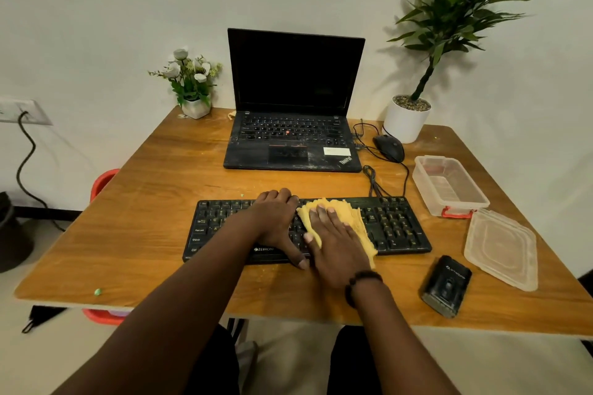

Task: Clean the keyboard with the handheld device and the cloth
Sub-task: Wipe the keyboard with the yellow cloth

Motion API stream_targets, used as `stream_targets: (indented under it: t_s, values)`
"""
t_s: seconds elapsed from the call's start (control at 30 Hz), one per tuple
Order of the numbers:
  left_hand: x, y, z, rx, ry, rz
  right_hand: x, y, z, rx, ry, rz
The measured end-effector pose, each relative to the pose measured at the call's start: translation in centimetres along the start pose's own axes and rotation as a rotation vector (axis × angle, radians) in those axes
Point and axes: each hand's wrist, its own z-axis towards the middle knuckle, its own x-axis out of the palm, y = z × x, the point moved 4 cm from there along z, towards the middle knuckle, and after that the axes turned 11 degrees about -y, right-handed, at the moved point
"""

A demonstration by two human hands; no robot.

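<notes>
Two hands on the black keyboard [398, 228] mid-table: left hand [276, 218] flat, bracing; right hand [337, 244] presses the yellow cloth [349, 212], fingers straight — soft, limp, best driven by a flat palm; light keyboard likely slides.

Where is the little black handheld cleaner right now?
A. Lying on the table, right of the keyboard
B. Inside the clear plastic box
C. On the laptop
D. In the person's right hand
A: the handheld device lies untouched on the table, right of the keyboard, while the right hand presses the cloth.
</notes>
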Motion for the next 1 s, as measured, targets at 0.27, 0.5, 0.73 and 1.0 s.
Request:
stream_targets:
  t_s: [0.27,0.5,0.73,1.0]
  values:
    - [0.4,0.2,-0.1,0.004,-0.025,-0.028,0.2,1.9,0.5,-0.019,-0.113,0.093]
    - [1.1,-1.3,0.2,0.004,-0.047,-0.052,-0.8,-1.6,2.1,0.137,-0.153,0.049]
    - [0.7,-1.4,0.3,0.007,-0.029,-0.038,-3.0,-1.4,-0.6,0.157,-0.111,0.588]
    - [0.1,1.0,-1.3,-0.048,0.161,0.045,-4.8,-4.4,-0.6,0.518,-0.607,0.727]
